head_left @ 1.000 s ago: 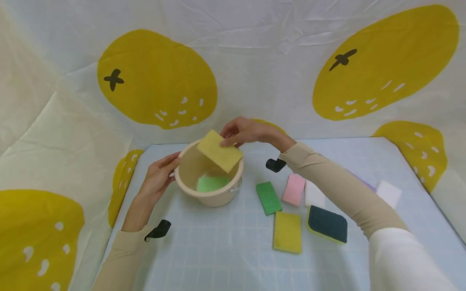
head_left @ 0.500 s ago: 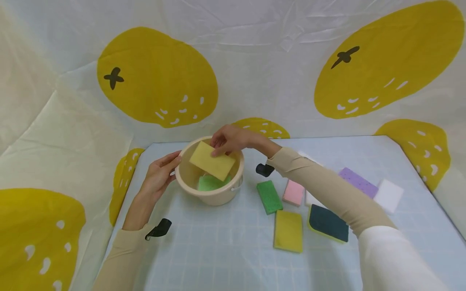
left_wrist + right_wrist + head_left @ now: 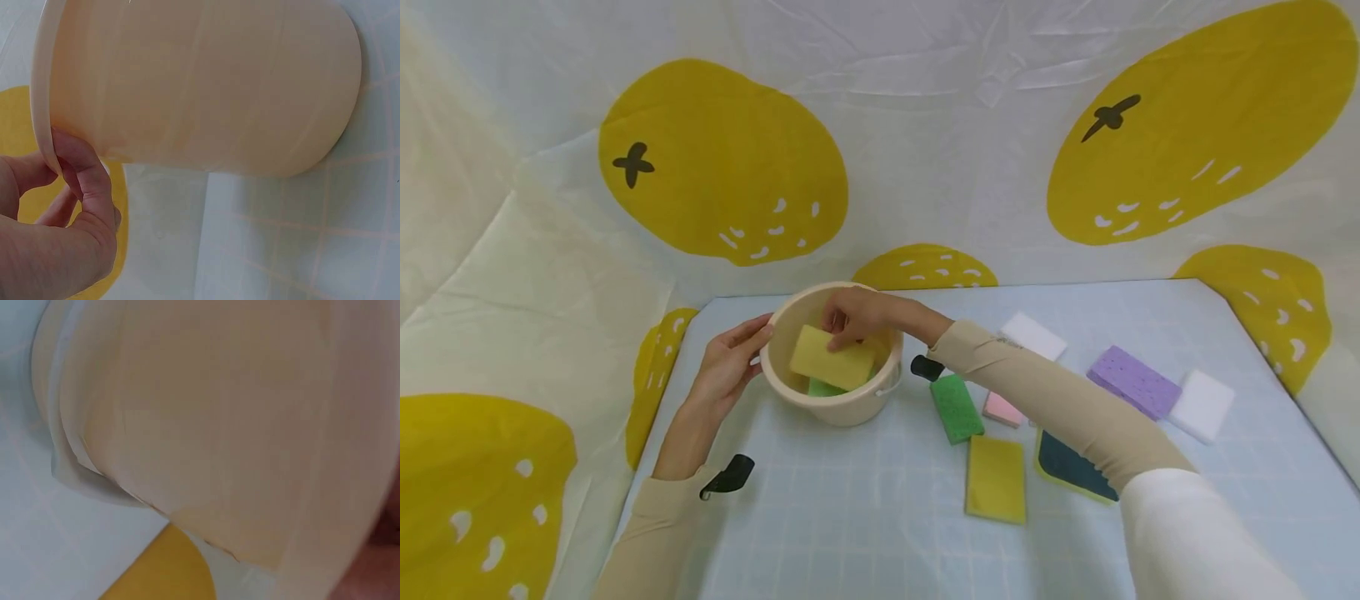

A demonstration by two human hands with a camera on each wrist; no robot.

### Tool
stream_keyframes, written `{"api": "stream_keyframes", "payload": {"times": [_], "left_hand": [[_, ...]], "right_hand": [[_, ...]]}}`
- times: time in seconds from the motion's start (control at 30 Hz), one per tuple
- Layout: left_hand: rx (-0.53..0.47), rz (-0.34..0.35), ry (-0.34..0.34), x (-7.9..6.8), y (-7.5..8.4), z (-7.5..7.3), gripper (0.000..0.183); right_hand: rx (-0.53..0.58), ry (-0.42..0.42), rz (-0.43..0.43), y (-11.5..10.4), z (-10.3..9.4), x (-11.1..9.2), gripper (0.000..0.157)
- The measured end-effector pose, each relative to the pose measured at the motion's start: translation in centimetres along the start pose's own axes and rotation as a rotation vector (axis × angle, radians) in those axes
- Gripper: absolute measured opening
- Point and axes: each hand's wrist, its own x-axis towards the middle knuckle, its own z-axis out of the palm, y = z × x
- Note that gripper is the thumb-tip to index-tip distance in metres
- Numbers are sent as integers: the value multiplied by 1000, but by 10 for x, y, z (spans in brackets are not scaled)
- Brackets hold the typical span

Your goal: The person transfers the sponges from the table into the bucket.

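Note:
A cream bucket (image 3: 790,390) stands at the back left of the table. My left hand (image 3: 722,367) pinches its rim from the left side; the left wrist view shows thumb and fingers (image 3: 87,181) on either side of the rim. Reaching over the far right rim, my right hand (image 3: 856,317) pinches a pale yellow sponge (image 3: 827,358) inside the bucket. Beneath that sponge, part of a light green sponge (image 3: 824,388) shows on the bucket's floor. In the right wrist view the bucket's outer wall (image 3: 206,412) fills most of the picture, with my hand at the right edge.
Right of the bucket lie a green sponge (image 3: 957,408), a yellow sponge (image 3: 996,481), a dark-topped scrub sponge (image 3: 1071,467) and a partly covered pink sponge (image 3: 1002,410). Farther right are a purple sponge (image 3: 1133,382) and white blocks (image 3: 1202,406). The bucket's handle (image 3: 891,385) hangs at its right side.
My right hand has moved down and left, carrying the pale yellow sponge from over the rim deep into the bucket. My left hand keeps its hold on the rim.

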Motion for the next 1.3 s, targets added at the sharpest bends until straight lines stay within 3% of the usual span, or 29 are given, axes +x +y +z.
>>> {"api": "stream_keyframes", "payload": {"times": [0.27, 0.73, 1.03, 1.3], "left_hand": [[6, 2, 1, 0, 1, 0, 52], [17, 12, 9, 0, 0, 1, 52], [29, 8, 14, 0, -1, 1, 51], [19, 2, 8, 1, -1, 0, 53]], "right_hand": [[-171, -30, 10, -1, 15, 7, 24], [-187, -109, 95, 1, 34, 11, 25], [-314, -110, 175, 2, 45, 14, 14], [-266, -95, 204, 1, 44, 9, 21]]}}
